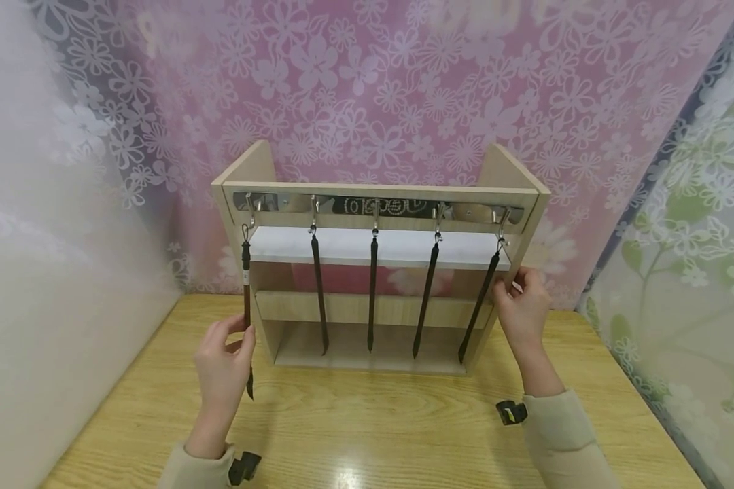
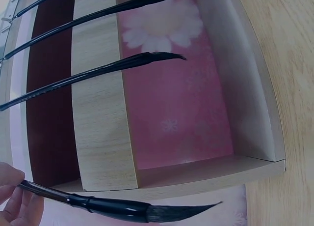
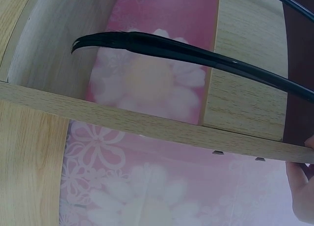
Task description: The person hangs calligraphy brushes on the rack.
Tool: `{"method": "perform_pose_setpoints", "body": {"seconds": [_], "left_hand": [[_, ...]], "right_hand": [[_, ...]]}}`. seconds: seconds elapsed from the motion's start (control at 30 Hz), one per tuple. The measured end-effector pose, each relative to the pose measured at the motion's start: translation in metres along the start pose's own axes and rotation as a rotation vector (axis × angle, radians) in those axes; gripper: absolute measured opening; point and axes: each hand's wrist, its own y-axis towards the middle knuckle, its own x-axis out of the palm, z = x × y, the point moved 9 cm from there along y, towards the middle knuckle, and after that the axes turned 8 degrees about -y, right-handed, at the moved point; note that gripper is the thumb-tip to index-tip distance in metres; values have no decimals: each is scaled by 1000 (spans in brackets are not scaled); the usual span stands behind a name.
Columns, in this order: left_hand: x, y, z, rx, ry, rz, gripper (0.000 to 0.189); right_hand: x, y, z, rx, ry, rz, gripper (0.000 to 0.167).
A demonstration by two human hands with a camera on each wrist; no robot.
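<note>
My left hand (image 1: 221,363) pinches the brown shaft of a calligraphy brush (image 1: 247,299) between thumb and fingers. This brush hangs by its loop from the leftmost hook; its dark, pointed bristles (image 2: 181,212) show at the lower end in the left wrist view. On the other side, my right hand (image 1: 526,312) grips the edge of the right side panel of a small wooden rack (image 1: 345,309). Several black brushes hang from the other hooks, the rightmost brush (image 1: 480,305) closest to my right hand. Only part of each hand shows in its wrist view.
A shiny metal hook strip (image 1: 300,204) is fixed along the rack's upper front. Behind it lies a white shelf (image 1: 348,246). The rack stands on a wood-grain table (image 1: 355,414), with a pink floral backdrop (image 1: 391,88) behind and pale walls at both sides.
</note>
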Motion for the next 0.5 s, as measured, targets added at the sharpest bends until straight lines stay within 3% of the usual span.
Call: {"method": "perform_pose_setpoints", "body": {"seconds": [0.5], "left_hand": [[1, -1, -2, -5, 4, -4, 22]], "right_hand": [[0, 0, 1, 2, 11, 6, 16]]}}
